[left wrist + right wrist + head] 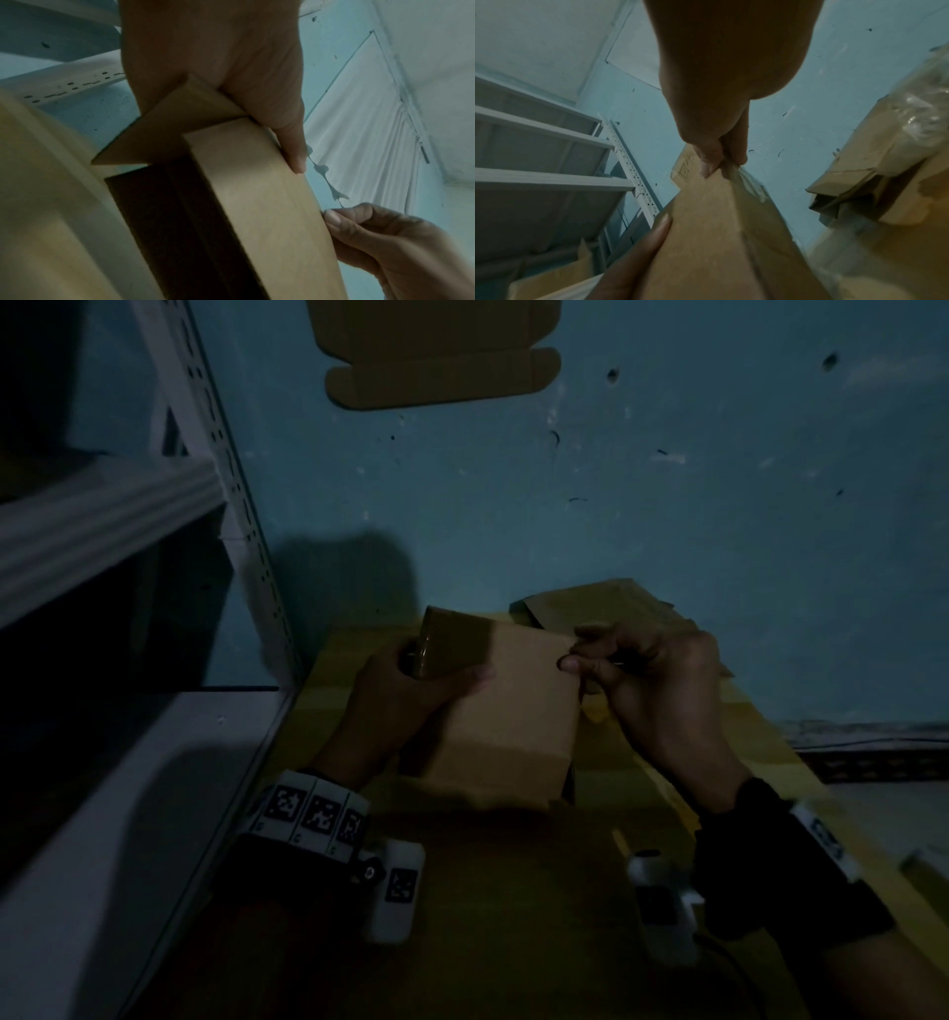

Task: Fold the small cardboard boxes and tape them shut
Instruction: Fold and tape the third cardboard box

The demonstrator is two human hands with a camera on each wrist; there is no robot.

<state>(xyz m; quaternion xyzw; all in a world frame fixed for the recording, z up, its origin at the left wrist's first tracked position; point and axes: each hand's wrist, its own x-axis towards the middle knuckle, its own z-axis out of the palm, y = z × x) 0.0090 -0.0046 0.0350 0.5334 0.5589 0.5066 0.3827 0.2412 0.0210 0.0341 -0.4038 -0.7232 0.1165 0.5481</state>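
Observation:
A small folded cardboard box (506,711) is held up over a yellowish cardboard surface (760,737). My left hand (411,690) grips its left side together with a dark brown tape roll (441,642), thumb lying across the box top. The left wrist view shows that thumb (295,158) on the box (257,203), with a triangular flap (167,132) sticking out beside it. My right hand (642,680) pinches a glossy strip of tape (752,186) at the box's upper right edge (706,233), thumb and forefinger (711,164) closed on it.
A white slotted metal shelf rack (102,557) stands close on the left. A flat box blank (436,351) hangs on the blue wall above. More folded cardboard (606,603) lies behind the box, and a plastic-wrapped cardboard bundle (898,142) sits at the right.

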